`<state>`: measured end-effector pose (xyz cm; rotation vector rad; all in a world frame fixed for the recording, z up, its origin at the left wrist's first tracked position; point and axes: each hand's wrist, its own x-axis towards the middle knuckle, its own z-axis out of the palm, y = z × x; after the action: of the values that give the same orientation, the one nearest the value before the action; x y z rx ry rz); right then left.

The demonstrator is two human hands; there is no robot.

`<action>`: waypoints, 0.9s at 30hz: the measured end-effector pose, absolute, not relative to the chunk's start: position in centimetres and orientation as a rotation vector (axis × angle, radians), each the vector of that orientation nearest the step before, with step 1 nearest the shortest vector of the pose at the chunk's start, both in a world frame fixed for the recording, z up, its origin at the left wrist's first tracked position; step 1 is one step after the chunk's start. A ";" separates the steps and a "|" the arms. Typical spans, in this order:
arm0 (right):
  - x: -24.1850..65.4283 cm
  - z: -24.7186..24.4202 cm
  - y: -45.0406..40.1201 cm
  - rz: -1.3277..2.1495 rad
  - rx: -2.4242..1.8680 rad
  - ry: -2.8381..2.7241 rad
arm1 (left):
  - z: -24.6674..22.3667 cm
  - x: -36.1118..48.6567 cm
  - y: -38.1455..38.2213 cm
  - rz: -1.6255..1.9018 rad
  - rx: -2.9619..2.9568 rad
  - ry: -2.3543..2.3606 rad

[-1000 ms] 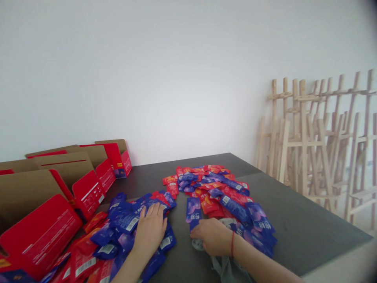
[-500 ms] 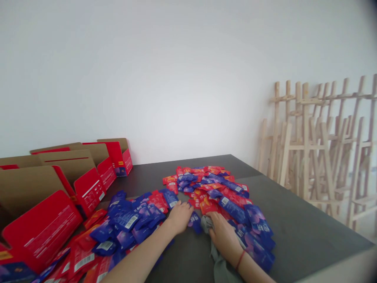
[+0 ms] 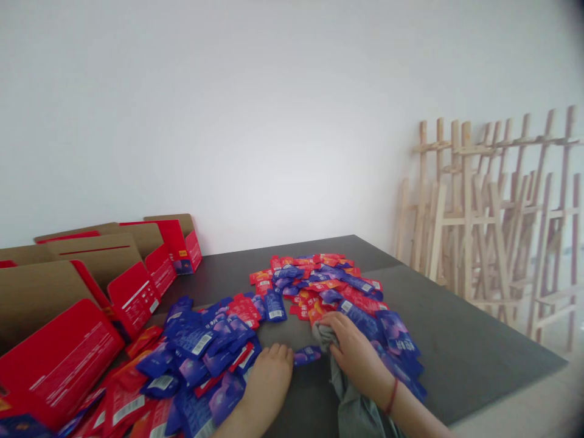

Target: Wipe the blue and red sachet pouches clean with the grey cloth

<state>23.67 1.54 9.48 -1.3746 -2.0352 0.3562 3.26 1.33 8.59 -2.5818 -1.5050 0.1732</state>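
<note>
My left hand (image 3: 270,378) is low over the dark tabletop, fingers bent and closed on the left end of a small blue packet (image 3: 307,355). The packet looks turned on edge, pointing toward my right hand. A grey cloth (image 3: 349,404) is bunched in my right hand (image 3: 353,345), which grips it beside the right-hand heap; its loose end hangs down toward me. Blue and red packets lie piled left of my left hand, in a left heap (image 3: 196,344). Another heap of packets (image 3: 360,322) curves from the table's far side round to the right of my right hand.
Open red cardboard boxes (image 3: 68,359) with brown insides stand in rows along the left. The dark table (image 3: 465,347) has its right edge beyond the packets. Wooden easels (image 3: 468,225) lean near the white wall (image 3: 274,121) at the right.
My left hand has pulled back toward me, and the small blue packet has turned and come slightly nearer. A blue packet at the left heap's far end now shows fully. My right hand keeps the cloth.
</note>
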 end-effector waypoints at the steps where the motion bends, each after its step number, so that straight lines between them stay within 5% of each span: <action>1: 23.0 9.6 1.0 0.355 -1.344 -2.120 | 8.6 3.8 1.4 0.210 -2.563 -1.524; 13: 21.0 7.0 3.4 0.064 -1.732 -2.348 | 6.8 3.9 -0.6 0.010 -2.832 -1.187; 21: 19.0 6.9 0.8 0.139 -1.375 -2.579 | 6.3 4.1 -0.3 0.096 -2.897 -1.140; 27: 19.3 7.8 3.2 0.109 -1.588 -2.485 | 7.2 4.3 -0.7 0.172 -2.901 -1.159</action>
<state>19.28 3.21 7.80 -1.5879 -2.4848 0.1090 4.33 -0.70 7.15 -2.9010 -1.1591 0.1718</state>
